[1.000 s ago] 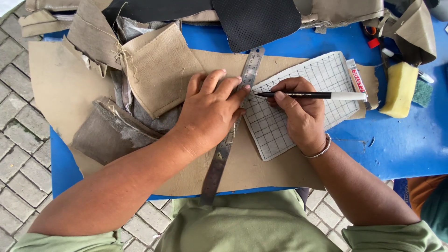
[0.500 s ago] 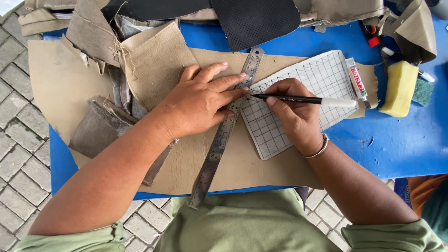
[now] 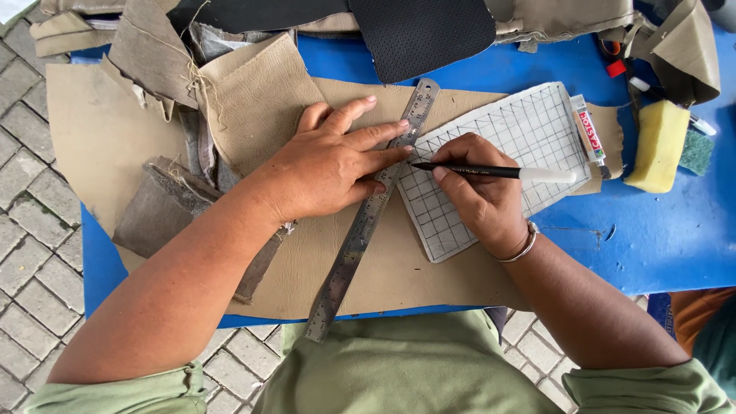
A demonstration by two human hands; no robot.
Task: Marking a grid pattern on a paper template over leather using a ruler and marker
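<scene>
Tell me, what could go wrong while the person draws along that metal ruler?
The ruler might slip. Only the left hand presses it, near its upper half, while its lower end juts past the table edge, so a push from the pen could swing it and bend the line.

The grid template lies loose on the tan leather. The right hand resting on it could nudge it out of place.

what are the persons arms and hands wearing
Both arms are bare up to short olive-green sleeves near the shoulders. The right hand has a thin silver bangle at the wrist. The left hand shows no ring, watch or glove.
</scene>
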